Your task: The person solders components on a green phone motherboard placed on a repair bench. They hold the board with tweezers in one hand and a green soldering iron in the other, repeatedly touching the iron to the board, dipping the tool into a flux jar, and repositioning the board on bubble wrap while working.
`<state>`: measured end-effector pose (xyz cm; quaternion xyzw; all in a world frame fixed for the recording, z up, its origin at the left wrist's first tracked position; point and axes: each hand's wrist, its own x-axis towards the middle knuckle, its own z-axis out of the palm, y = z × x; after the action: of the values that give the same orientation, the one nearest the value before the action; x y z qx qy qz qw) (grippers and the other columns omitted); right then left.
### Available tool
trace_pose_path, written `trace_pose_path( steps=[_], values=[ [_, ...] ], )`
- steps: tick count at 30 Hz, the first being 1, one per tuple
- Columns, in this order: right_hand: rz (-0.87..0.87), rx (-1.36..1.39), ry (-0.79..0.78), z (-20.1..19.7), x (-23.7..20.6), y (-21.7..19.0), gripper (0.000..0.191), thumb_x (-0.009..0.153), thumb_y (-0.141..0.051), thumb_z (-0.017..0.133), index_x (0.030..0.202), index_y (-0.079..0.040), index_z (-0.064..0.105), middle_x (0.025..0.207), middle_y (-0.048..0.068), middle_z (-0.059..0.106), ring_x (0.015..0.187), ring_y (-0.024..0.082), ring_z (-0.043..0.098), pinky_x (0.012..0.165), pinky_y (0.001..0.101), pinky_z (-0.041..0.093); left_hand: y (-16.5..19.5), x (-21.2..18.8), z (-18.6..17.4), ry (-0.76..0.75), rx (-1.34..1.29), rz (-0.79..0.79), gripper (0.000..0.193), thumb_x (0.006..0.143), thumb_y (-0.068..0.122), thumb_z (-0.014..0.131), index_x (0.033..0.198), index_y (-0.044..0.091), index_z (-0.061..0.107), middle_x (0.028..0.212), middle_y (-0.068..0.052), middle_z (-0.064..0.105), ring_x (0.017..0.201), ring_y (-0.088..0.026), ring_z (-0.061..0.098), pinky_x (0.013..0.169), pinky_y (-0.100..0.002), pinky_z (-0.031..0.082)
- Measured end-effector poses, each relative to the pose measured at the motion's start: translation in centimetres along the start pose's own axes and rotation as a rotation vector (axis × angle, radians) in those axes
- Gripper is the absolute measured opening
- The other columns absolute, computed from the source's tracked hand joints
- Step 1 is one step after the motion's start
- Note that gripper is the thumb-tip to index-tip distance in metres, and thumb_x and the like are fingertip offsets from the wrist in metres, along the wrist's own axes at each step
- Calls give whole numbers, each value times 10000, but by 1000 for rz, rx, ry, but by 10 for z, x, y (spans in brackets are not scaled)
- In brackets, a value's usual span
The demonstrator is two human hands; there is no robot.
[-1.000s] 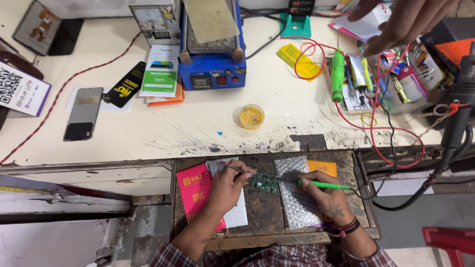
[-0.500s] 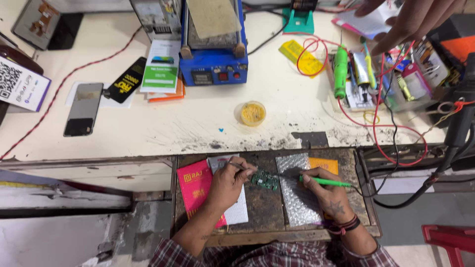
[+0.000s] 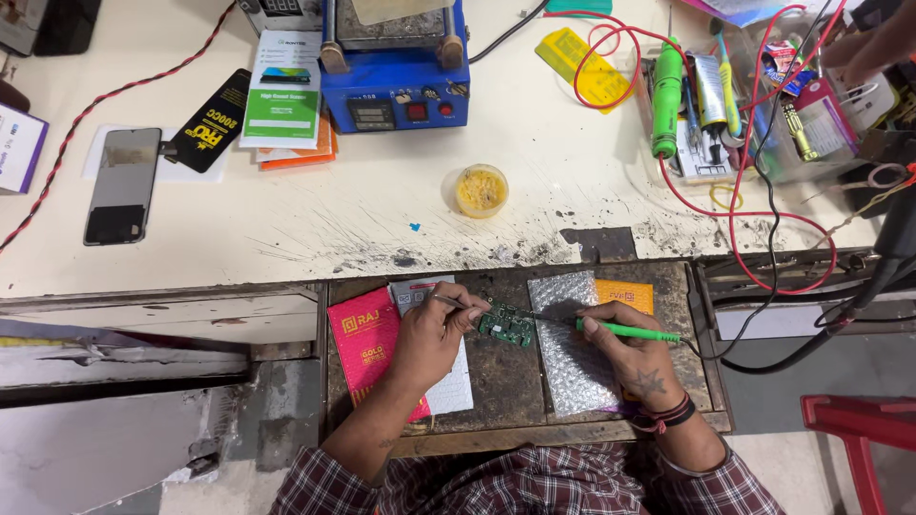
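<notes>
Workbench [image 3: 286, 229]: round tub [image 3: 481, 190] holds yellow paste. Left hand [image 3: 434, 334] grips tweezers [image 3: 456, 303]; right hand [image 3: 620, 348] grips green iron [image 3: 630, 331] over circuit board [image 3: 507, 324].

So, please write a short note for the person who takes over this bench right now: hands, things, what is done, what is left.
Left hand: holds thin metal tweezers, tips at the small green circuit board.
Right hand: holds the green soldering iron, tip pointing at the board.
The board lies on the dark pull-out tray, beside a silver bubble-wrap pad.
Yellow flux pot stands open on the bench above.
Done: board positioned.
Left: cannot tell which joints remain.
</notes>
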<state>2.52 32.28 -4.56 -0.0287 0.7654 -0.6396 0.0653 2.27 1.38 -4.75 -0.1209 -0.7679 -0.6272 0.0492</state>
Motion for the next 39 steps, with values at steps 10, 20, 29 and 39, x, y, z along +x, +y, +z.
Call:
trace_pose_path(
  steps=[10, 20, 29, 39],
  values=[
    [17, 21, 11, 1, 0, -5, 187, 932, -128, 716, 1052, 10, 757, 910, 74, 777, 847, 121, 714, 744, 268, 566, 1, 1, 1, -9, 5, 23, 187, 1012, 80, 630, 1088, 67, 459, 1032, -90, 784, 842, -168, 767, 712, -314, 630],
    [13, 10, -7, -1, 0, -5, 181, 935, -113, 719, 1042, 27, 763, 887, 96, 777, 835, 136, 710, 738, 275, 559, -1, 2, 1, -7, -3, 27, 192, 1015, 88, 634, 1093, 67, 459, 1027, -93, 785, 846, -167, 769, 712, -312, 632],
    [25, -12, -19, -1, 1, -7, 181, 936, -115, 708, 1043, 21, 761, 883, 96, 783, 833, 138, 724, 737, 275, 571, -3, 0, 1, -16, -6, 0, 193, 1017, 81, 630, 1101, 71, 456, 1037, -93, 788, 854, -169, 770, 720, -311, 630],
    [-64, -151, 28, 0, 7, -14, 212, 903, -173, 734, 1026, -9, 790, 885, 70, 793, 810, 147, 701, 709, 290, 554, -3, 7, 2, -15, -2, -102, 168, 1014, 91, 620, 1075, 67, 465, 1043, -79, 806, 869, -162, 790, 713, -300, 642]
  ],
)
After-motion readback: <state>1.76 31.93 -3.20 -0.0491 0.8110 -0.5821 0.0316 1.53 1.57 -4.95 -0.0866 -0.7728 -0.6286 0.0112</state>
